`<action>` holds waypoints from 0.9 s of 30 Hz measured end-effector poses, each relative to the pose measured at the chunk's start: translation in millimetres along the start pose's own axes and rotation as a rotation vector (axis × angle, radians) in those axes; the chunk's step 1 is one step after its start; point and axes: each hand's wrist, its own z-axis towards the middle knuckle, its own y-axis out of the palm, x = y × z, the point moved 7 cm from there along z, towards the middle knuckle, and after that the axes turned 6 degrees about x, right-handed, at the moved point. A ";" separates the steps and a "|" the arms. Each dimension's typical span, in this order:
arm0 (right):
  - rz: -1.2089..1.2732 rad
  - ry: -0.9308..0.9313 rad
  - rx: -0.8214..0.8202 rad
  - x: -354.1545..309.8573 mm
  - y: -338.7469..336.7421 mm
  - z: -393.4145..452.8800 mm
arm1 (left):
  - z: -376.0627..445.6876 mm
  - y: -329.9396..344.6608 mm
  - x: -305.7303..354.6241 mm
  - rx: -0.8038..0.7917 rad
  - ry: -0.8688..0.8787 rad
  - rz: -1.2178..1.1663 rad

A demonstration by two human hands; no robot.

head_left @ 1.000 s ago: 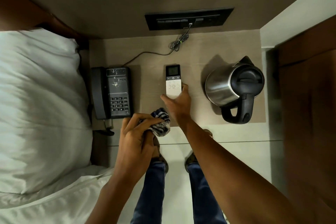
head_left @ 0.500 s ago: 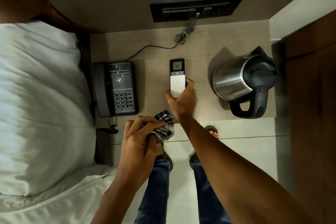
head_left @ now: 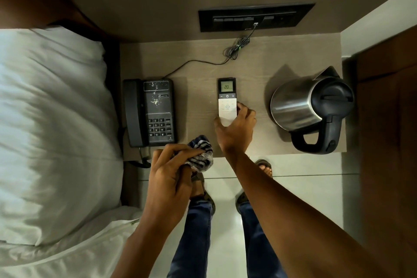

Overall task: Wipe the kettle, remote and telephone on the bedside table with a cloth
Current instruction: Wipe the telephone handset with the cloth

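A white remote point(head_left: 227, 99) with a lit display lies in the middle of the bedside table point(head_left: 198, 63). My right hand point(head_left: 234, 131) grips its near end, thumb on the left side and fingers on the right. My left hand point(head_left: 171, 178) holds a bunched blue-and-white striped cloth point(head_left: 202, 153) at the table's front edge, just left of the right wrist. A black telephone point(head_left: 150, 111) with pale specks on its top sits at the left. A steel kettle point(head_left: 309, 108) with a black lid and handle stands at the right.
A thin cable point(head_left: 235, 48) runs from the telephone to a black socket panel point(head_left: 252, 17) on the wall behind. A bed with a white pillow point(head_left: 52, 124) borders the table on the left. A dark wooden panel point(head_left: 388, 142) stands at the right. My feet are on the tiled floor below.
My right hand stays on the remote's near end and has closed around its sides. The left hand keeps the cloth at the front edge. The view has shifted slightly.
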 end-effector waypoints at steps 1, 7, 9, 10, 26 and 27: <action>0.001 0.001 -0.003 0.3 -0.2 -0.1 | 1.5 -1.2 -3.2 0.007 -0.008 -0.003; -0.044 -0.010 -0.055 3.2 -0.9 4.7 | 22.8 -13.8 -29.6 0.122 -0.057 0.093; -0.056 -0.044 -0.032 -5.0 -5.6 4.2 | 33.7 -16.3 -38.4 0.176 -0.099 0.127; -0.047 -0.099 -0.036 -13.5 -5.8 1.9 | 41.7 -17.7 -41.7 0.208 -0.125 0.121; 0.320 -0.239 -0.539 -81.1 80.2 -81.1 | 155.8 18.1 -76.9 0.145 -0.072 0.402; 0.340 -0.189 -0.529 -78.2 81.5 -79.2 | 149.4 18.6 -79.0 0.136 -0.068 0.389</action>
